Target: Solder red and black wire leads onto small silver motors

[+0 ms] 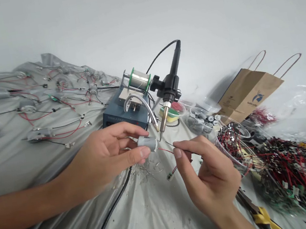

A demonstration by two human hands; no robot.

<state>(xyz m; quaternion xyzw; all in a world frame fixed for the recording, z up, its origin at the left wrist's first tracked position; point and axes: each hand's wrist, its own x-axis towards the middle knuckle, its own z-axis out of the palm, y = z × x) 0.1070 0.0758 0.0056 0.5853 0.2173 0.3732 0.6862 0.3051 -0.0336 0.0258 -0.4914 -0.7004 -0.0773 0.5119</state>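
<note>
My left hand (118, 150) grips a small grey cylindrical motor (148, 143) between thumb and fingers, its terminal end facing right. Just above that end is the tip of a soldering iron (164, 122), which hangs pointing down in a black clamp (167, 88). My right hand (207, 172) pinches a thin dark wire (170, 143), its bare end close to the motor's terminals and the iron tip. Whether they touch I cannot tell. A red wire (165, 150) runs from the motor toward my right fingers. Below them dangles a tiny green circuit board (170, 176).
A blue soldering station (116, 109) carries a solder spool (139, 80) and a bent metal feed tube (151, 113). Wired motors (27, 105) lie at left. At right are a tub of motors (203, 119), wired boards (296, 172), a paper bag (251, 93) and yellow-handled pliers (261, 215).
</note>
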